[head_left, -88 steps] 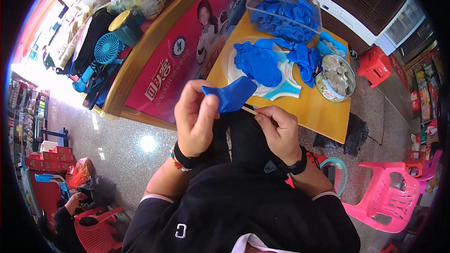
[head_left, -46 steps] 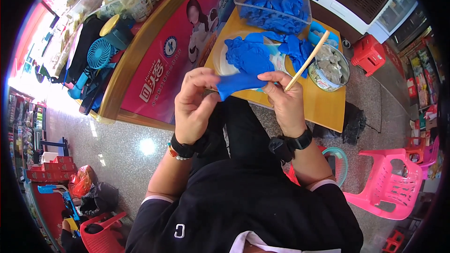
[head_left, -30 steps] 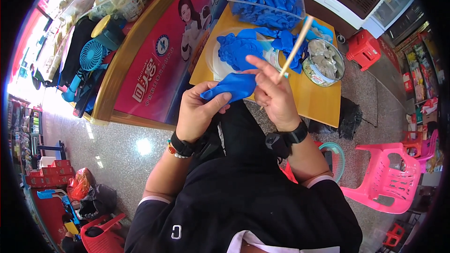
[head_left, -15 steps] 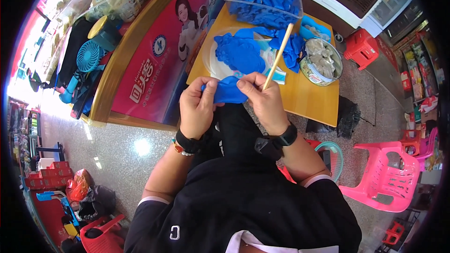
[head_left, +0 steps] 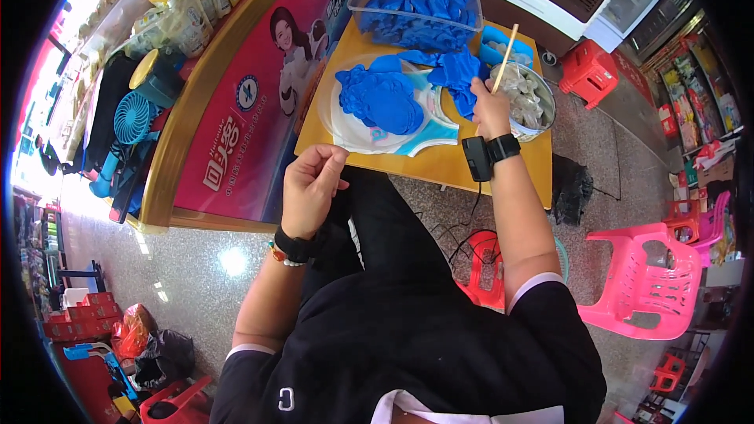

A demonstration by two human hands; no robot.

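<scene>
My right hand (head_left: 492,114) grips a thin wooden stick (head_left: 505,59), which points up and away. Its fingertips are beside a loose bunch of thin blue pieces (head_left: 459,72), and whether they touch it I cannot tell. My left hand (head_left: 314,188) hangs at the near left edge of the table, thumb and fingers pinched together with nothing showing between them. Just beyond it, a layered pile of blue pieces (head_left: 381,102) lies on a round clear lid or tray (head_left: 343,132). Under the tray's right side is a white and turquoise plastic bag or sheet (head_left: 437,132).
On the wooden table (head_left: 526,177) stand a clear bin (head_left: 357,9) heaped with blue pieces, a small blue basket (head_left: 521,49) and a round tin (head_left: 547,122) holding plastic bags. A counter (head_left: 157,180) runs along the left. Red stools (head_left: 587,71) and a pink chair (head_left: 656,279) stand on the right.
The blue piece stretched between both hands has left them. My right hand has moved right and away with the stick, to the loose blue bunch. My left hand has dropped slightly nearer and left.
</scene>
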